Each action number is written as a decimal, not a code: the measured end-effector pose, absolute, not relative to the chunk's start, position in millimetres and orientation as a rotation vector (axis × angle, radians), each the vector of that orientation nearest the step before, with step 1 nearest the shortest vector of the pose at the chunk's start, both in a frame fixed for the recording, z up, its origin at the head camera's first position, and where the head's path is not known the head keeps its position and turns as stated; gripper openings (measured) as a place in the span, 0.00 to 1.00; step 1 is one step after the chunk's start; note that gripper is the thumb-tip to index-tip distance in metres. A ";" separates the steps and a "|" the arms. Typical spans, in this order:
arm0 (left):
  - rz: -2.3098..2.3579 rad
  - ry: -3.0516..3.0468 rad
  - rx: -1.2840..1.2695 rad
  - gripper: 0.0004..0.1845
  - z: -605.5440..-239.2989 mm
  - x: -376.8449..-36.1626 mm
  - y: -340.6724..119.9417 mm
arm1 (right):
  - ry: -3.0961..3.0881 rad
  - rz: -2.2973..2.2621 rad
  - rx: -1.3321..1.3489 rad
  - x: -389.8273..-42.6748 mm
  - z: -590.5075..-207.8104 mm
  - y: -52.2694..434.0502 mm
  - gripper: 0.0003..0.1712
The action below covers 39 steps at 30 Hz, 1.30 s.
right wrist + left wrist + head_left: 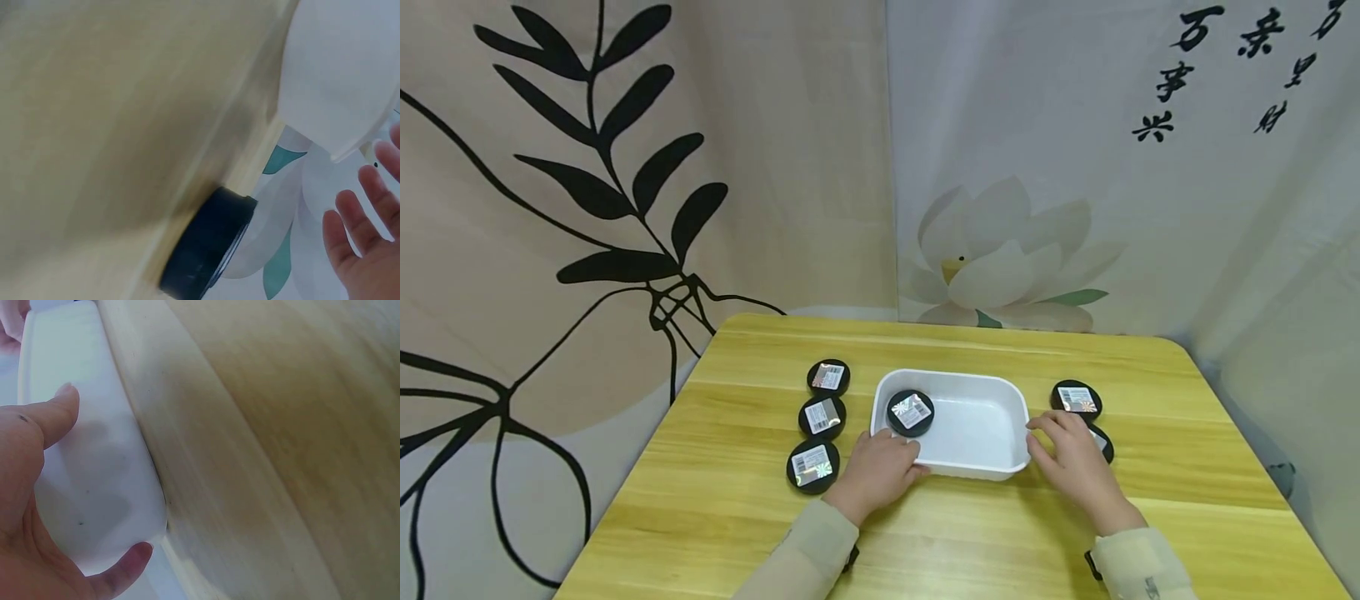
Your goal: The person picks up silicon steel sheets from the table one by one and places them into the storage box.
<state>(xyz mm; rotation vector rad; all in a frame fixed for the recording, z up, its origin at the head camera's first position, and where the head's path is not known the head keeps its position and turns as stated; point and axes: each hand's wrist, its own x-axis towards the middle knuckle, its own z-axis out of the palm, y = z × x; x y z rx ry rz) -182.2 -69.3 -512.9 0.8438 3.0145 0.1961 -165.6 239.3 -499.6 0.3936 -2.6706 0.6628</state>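
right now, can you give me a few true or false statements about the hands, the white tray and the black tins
1. One black tin lies inside the white tray. True.
2. Three black tins stand in a column on the table to the left of the tray. True: far, middle and near.
3. The left hand holds a tin in the air. False: it rests against the tray's near left corner and holds no tin.
4. The right hand is at the tray's right end. True.
5. The tray is full of tins. False: only one lies in it, the remainder of its floor is bare.
6. No tins are to the right of the tray. False: one shows fully, another partly behind the right hand.
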 end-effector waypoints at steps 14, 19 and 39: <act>0.185 3.020 0.858 0.18 -513.9 -180.5 -68.7 | -2.704 0.637 0.362 -157.5 -507.5 249.5 0.12; 0.186 3.023 0.857 0.18 -513.1 -180.8 -68.6 | -2.680 0.606 0.374 -157.9 -513.8 255.0 0.13; 0.180 3.037 0.854 0.19 -512.6 -180.7 -69.2 | -2.729 0.554 0.233 -164.7 -518.9 277.5 0.10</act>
